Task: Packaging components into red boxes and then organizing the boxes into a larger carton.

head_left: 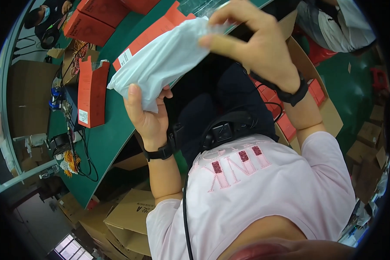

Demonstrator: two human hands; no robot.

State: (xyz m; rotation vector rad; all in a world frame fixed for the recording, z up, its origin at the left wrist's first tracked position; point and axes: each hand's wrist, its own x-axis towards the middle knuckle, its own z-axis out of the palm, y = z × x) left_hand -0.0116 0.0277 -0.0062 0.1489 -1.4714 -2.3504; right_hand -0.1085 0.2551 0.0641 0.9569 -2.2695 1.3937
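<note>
A long, soft white plastic bag (162,58) with something inside lies slantwise in front of me over the table edge. My left hand (149,115) grips its lower left end, thumb on top and fingers underneath. At the upper right end, my right hand (262,47) has its thumb and forefinger closed about the bag's end, slightly blurred. What the bag contains is hidden. Just behind it, partly covered, lies an orange-red carton (147,37) with a white label and a raised end flap. A second orange-red carton (92,93), its top end open, lies to the left.
More orange-red cartons (95,21) are stacked on the green table (104,143). Clear plastic (199,6) lies at the back. Cables and a tape roll (60,143) are at the left. A brown box (329,112) of red cartons stands right; another person sits beyond it (333,26).
</note>
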